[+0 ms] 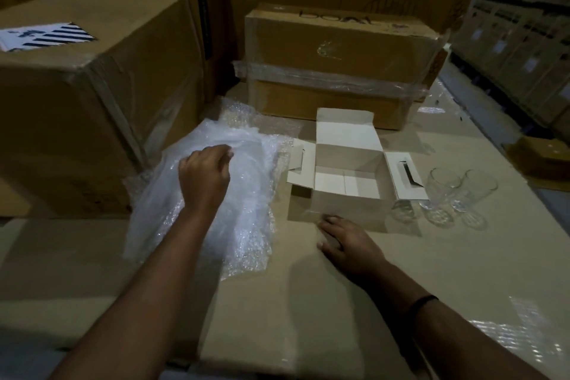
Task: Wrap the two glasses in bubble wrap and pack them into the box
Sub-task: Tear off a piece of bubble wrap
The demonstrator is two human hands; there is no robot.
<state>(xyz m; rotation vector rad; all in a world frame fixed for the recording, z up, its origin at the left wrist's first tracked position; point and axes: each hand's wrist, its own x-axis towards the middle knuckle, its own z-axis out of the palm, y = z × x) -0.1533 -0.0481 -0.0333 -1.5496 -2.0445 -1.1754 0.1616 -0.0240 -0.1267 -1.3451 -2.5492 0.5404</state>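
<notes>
A pile of clear bubble wrap (246,194) lies left of centre on the cardboard surface. My left hand (205,174) reaches onto the pile, fingers curled and pinching its top sheet. A small white box (342,210) stands open in the middle, flaps spread, with a divider inside. My right hand (345,244) lies flat on the cardboard just in front of the box, fingers apart, holding nothing. Two clear glasses (442,194) (475,190) stand upright right of the box, side by side and bare.
A large brown carton (92,95) stands at the left, touching the bubble wrap. A film-wrapped carton (336,71) sits behind the white box. Stacked boxes (524,40) line the far right. A small brown box (539,160) lies at the right edge.
</notes>
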